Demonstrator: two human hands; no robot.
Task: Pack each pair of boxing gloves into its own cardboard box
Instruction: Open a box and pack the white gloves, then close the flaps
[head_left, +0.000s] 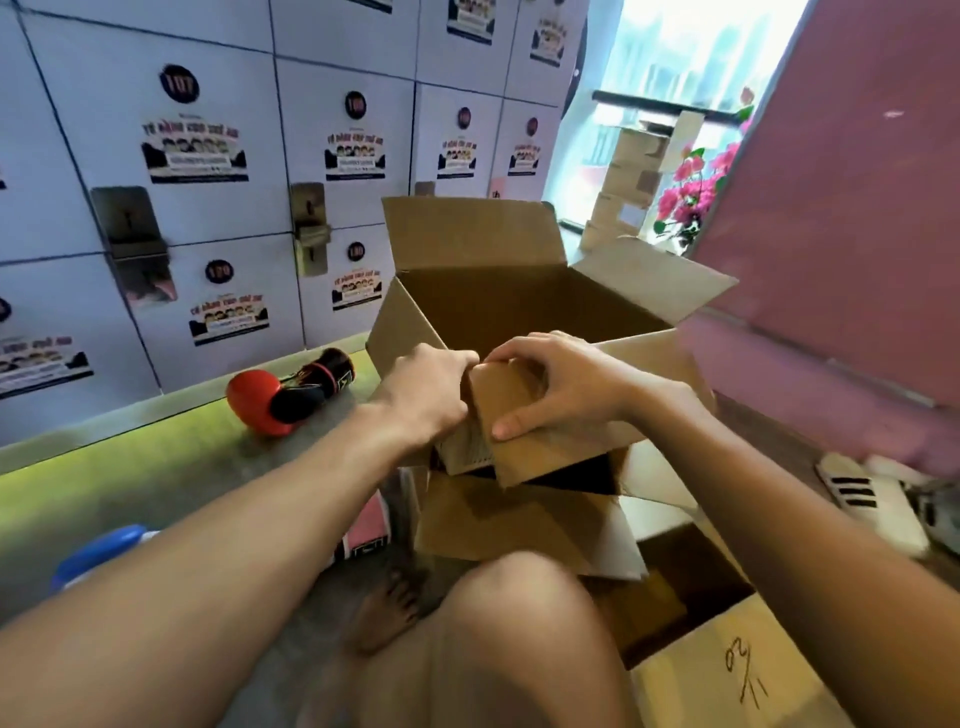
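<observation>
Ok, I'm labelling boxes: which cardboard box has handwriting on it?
The cardboard box at the picture's bottom right: it alone has dark pen marks on it. The open box gripped by the left hand and right hand is plain.

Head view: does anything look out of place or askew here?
One red boxing glove lies alone on the floor by the lockers. The open cardboard box sits tilted, left hand and right hand gripping its flap.

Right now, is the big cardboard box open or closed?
Open: the box has its back flap up, side flap spread outward. Left hand and right hand hold the near flap.
</observation>
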